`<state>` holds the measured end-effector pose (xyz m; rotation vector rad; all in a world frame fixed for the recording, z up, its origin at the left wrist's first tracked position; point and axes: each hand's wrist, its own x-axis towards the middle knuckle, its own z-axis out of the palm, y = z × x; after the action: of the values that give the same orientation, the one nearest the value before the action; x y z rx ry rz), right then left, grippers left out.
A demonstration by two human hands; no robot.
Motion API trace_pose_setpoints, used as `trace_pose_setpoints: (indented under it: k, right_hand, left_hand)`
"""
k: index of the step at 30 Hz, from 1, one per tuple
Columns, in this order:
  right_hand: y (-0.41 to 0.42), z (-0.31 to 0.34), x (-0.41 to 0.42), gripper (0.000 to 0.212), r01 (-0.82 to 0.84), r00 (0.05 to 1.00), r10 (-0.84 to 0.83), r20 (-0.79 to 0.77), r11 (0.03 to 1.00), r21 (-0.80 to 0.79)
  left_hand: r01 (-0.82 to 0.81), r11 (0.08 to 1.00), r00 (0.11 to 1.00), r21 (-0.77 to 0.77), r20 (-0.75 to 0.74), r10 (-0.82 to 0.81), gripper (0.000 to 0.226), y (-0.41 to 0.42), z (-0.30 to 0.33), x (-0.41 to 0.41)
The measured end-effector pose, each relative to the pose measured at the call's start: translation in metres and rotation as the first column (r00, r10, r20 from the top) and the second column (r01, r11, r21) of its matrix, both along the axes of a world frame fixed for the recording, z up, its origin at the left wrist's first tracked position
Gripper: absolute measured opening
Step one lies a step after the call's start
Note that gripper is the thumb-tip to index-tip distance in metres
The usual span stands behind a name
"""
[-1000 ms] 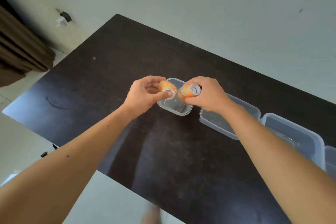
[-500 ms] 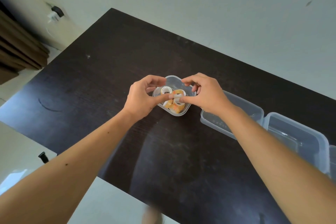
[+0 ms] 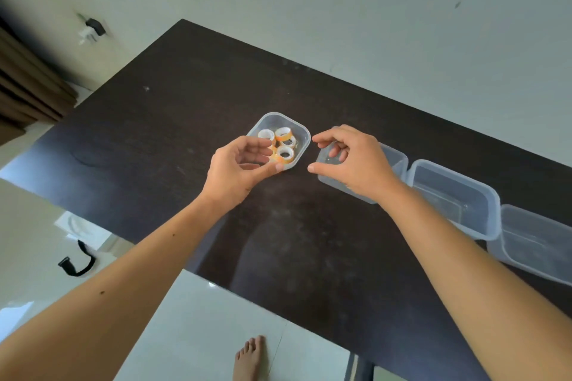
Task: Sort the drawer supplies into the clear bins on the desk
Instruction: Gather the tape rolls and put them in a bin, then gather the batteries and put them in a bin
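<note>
We stand at a dark brown wooden desk (image 3: 161,133) set against a pale wall, with a light tiled floor below and a brown curtain (image 3: 28,93) at the far left. On the desk sits a small clear plastic bin with rounded corners (image 3: 305,141), and inside it lie several small orange-and-white rolls of tape (image 3: 283,145), four that we can count, resting loosely side by side, most with their white cores facing up. Our left hand (image 3: 240,167) hovers at the near-left rim of that bin, fingers loosely curled and holding nothing, the thumb tip just beside the bin's near wall. Our right hand (image 3: 353,158) hangs to the right of it, above a second, larger clear rectangular bin (image 3: 397,161), fingers likewise relaxed and empty. Two more clear rectangular bins (image 3: 483,201) trail off to the right in a row, and they look empty. The rolls lie just ahead of the left fingers, so that hand is the nearer; we judge this batch is delivered and the next supplies must come from the drawer, which is out of view.
</note>
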<state>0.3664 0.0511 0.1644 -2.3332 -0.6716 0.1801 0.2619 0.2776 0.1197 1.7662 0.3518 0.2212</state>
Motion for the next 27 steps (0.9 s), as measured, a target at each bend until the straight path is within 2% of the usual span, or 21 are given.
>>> trace_pose_setpoints:
  k: [6,10,18,27]
  right_hand:
    - [-0.089,0.015,-0.093,0.044,0.000,1.000,0.002,-0.027,0.998,0.056]
    - [-0.166,0.006,-0.165,0.042,0.023,0.995,-0.015,-0.099,0.997,0.071]
    - [-0.311,-0.055,-0.299,0.041,0.120,0.963,-0.091,-0.252,0.988,0.100]
    - [-0.392,-0.140,-0.394,0.039,0.226,0.892,-0.202,-0.405,0.974,0.013]
  left_hand:
    - [0.052,0.999,0.998,-0.007,-0.043,-0.052,0.047,-0.071,0.010,-0.081]
    - [0.106,0.994,0.991,-0.027,-0.079,-0.108,0.045,-0.139,0.006,-0.149]
    - [0.241,0.967,0.946,-0.083,-0.200,-0.253,0.035,-0.283,-0.040,-0.269]
    - [0.387,0.917,0.845,-0.099,-0.361,-0.396,0.036,-0.345,-0.095,-0.329]
